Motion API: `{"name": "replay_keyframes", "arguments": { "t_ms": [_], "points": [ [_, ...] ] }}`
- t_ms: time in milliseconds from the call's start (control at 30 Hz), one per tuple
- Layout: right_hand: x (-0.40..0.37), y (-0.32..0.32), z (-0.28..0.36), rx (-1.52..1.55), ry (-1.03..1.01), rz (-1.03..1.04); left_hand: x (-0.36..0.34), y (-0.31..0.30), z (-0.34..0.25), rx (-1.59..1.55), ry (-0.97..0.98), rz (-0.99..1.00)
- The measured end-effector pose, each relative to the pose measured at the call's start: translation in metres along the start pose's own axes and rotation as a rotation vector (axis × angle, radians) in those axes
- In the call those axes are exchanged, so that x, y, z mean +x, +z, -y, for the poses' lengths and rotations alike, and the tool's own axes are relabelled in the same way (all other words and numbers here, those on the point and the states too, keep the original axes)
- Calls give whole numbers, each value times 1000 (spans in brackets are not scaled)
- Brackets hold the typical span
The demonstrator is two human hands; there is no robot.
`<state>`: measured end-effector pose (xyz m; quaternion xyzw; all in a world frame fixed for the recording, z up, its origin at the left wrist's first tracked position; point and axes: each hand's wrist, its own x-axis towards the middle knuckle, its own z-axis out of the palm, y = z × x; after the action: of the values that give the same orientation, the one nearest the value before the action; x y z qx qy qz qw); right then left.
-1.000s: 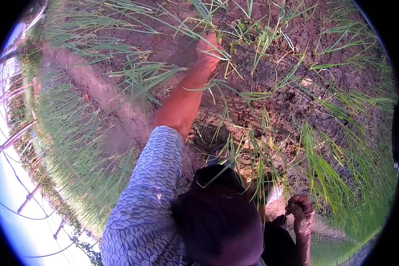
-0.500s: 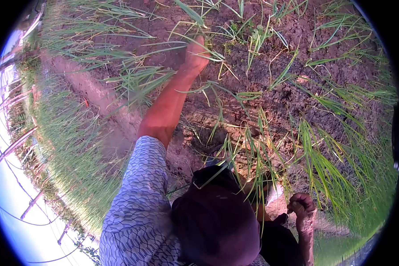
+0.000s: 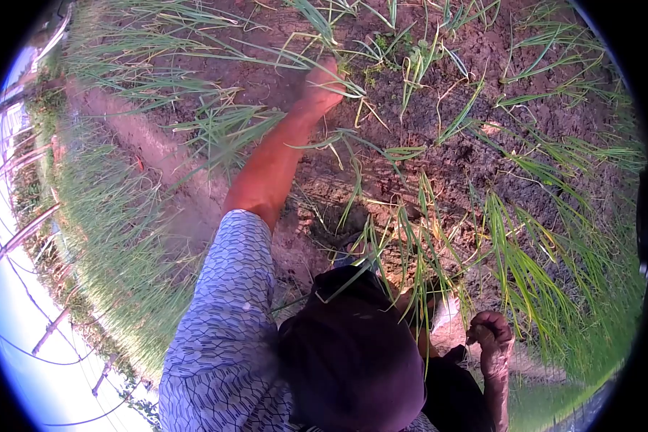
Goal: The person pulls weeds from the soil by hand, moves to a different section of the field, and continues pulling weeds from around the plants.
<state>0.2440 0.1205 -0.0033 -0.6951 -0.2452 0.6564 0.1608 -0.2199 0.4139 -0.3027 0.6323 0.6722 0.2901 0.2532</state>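
Observation:
My left hand (image 3: 325,81) reaches out at the top centre, low against the soil, among the long green leaves of a plant (image 3: 315,21). Its fingers are hidden by leaves and blur, so what it touches cannot be made out. My right hand (image 3: 491,333) is at the lower right with its fingers curled closed. Anything inside that fist is too small to name. Beside it, to the upper right, droops a clump of long green and yellowish leaves (image 3: 515,266).
Dark, uneven soil (image 3: 410,162) bears more leafy plants. Dense green growth (image 3: 115,237) stands at the left, along a bare earth strip (image 3: 140,140). Wooden poles (image 3: 25,236) are at the far left. A dark cap (image 3: 353,353) covers part of the bottom.
My left hand has shifted slightly at the plant, and the leaves around it have moved. My right hand looks nearly the same.

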Motion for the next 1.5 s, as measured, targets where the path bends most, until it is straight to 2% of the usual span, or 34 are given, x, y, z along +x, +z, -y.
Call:
{"name": "replay_keyframes", "arguments": {
  "t_ms": [67,100,167,267,300,400,433,533,633,700,800,867,933,1000,1067,1133,1167,1233,1300,1367,1467,1500],
  "points": [
    [0,-1,-1,-7,2,1,-14,-13,-13,-233,-79,96],
    [0,-2,-4,-2,1,2,-22,-25,-18,-216,-53,204],
    [0,0,-2,-19,7,-4,-31,-32,-17,-97,33,251],
    [1,2,0,-14,30,-11,-37,-10,4,217,216,78],
    [2,5,5,-18,11,-7,-34,-13,-3,188,202,180],
    [4,9,11,-54,-22,-13,-41,-1,-12,175,379,-106],
    [4,9,11,-61,-26,-20,-36,3,-11,232,263,22],
    [4,11,8,-5,-52,-31,-37,7,-11,481,297,148],
    [2,8,7,-8,-60,-10,-35,4,-8,612,369,-52],
    [2,6,4,-2,-55,-12,-27,5,-14,-64,-74,-166],
    [2,7,4,-9,-33,-6,-12,9,-4,-985,-414,-235],
    [2,7,6,-16,-19,5,-5,3,-8,-384,-325,-225],
    [2,6,7,-12,-24,-5,-2,2,-17,58,-187,-266],
    [2,5,7,1,-25,-6,-1,1,-28,348,-7,-355],
    [2,4,6,23,-17,2,3,0,-40,-456,-355,-330],
    [0,4,4,2,-14,-6,6,-12,-60,-729,-647,-338],
    [0,3,3,-9,-14,-9,7,-10,-55,-646,-590,-321],
    [0,-1,0,12,-4,0,13,13,2,-164,-207,-368],
    [-1,-3,-2,27,9,0,10,10,1,59,70,-385],
    [0,-4,-3,30,24,-4,11,10,-13,-301,-70,-369],
    [1,-5,-4,41,27,12,21,24,-4,-329,-171,-389],
    [1,-5,-3,35,28,6,22,20,-4,-65,-47,-375]
  ]
}}
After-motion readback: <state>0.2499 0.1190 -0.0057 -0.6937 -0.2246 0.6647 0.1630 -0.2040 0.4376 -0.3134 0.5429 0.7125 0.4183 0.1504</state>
